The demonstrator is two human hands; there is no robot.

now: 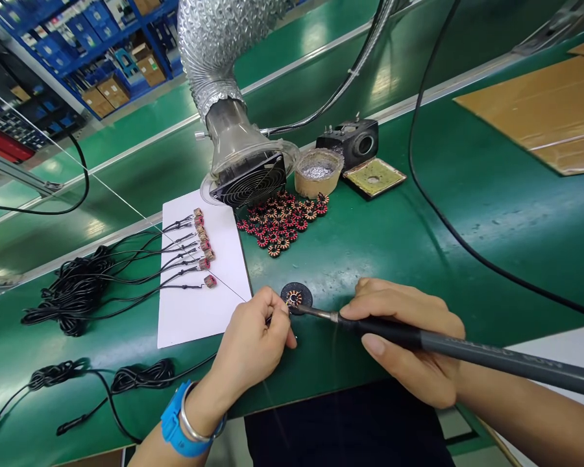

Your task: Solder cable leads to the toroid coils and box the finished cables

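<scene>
On round black disc (307, 291), coil (298, 296) (copper-ribbed).

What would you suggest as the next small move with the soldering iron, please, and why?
I'd probably hold the left hand steady and nudge the soldering iron only slightly at the small ring coil: its tip appears to be at the coil on the round black pad, and the left fingers are close beside it, so a bigger sweep could shift the coil or touch them.
</scene>
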